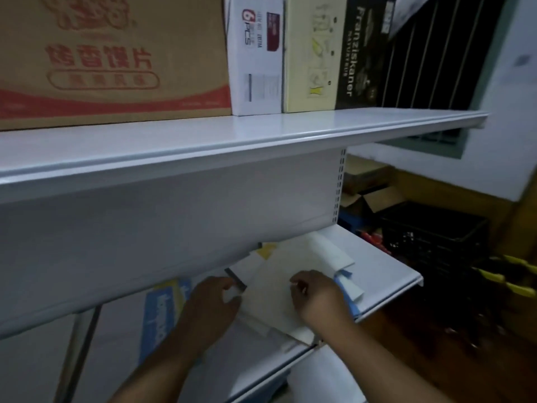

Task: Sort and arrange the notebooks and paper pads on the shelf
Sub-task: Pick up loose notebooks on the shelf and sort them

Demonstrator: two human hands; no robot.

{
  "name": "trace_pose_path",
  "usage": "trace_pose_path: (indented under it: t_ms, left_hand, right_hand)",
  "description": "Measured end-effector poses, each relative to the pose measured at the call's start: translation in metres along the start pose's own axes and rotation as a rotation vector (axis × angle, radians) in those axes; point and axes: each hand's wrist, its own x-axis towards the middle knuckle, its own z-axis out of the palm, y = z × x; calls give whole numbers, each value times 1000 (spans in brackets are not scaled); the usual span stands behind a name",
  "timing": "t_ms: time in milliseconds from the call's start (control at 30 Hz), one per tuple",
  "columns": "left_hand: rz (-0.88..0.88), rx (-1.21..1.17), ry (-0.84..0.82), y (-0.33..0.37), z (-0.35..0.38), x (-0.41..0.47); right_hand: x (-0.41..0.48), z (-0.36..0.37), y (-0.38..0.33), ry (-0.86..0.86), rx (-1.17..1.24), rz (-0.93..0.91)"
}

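Note:
A pale cream paper pad (pixel 273 283) lies flat on the lower white shelf (pixel 386 271), on top of other pads and notebooks. My left hand (pixel 212 301) grips its left edge, beside a dark-spined notebook (pixel 236 279). My right hand (pixel 315 295) presses on its right side with fingers curled. Blue-edged pads (pixel 348 289) stick out under my right hand. A white pad (pixel 331 251) lies behind. A blue and white package (pixel 162 309) sits to the left of my left hand.
The upper shelf (pixel 232 141) overhangs the work area and carries a brown carton (pixel 110 59), a white box (pixel 258 59), a cream box (pixel 313 53) and a black box (pixel 360 53). To the right stand a black crate (pixel 433 237) and open cartons (pixel 374 196).

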Motion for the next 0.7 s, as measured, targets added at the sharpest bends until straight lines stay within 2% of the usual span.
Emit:
trace_pose_path:
  t_ms: [33, 167, 233, 333, 367, 433, 500, 533, 633, 700]
  left_hand:
    - [-16, 70, -61, 1, 10, 8]
    - [-140, 286, -215, 9, 32, 28]
    - [-148, 256, -253, 14, 32, 31]
    - [-197, 10, -254, 17, 23, 22]
    - [-241, -107, -224, 16, 15, 17]
    - [-327, -296, -120, 9, -10, 4]
    - [-369, -363, 27, -5, -40, -9]
    - [-384, -385, 105, -14, -55, -19]
    - [-481, -504, 298, -48, -101, -53]
    - [-555, -576, 397, -75, -133, -81]
  right_hand:
    - [3, -9, 7, 3, 31, 51]
    - [14, -28, 39, -179, -154, 177]
    - [17, -31, 44, -206, -206, 158]
    - [21, -33, 42, -80, -105, 157]
    - [23, -31, 39, -71, -80, 160]
    - [30, -21, 29, -220, -148, 210]
    - [34, -4, 18, -421, -426, 245]
    - [34, 2, 14, -459, -536, 236]
    - [39, 0, 9, -408, -712, 239]
    - [47, -13, 11, -399, -671, 258]
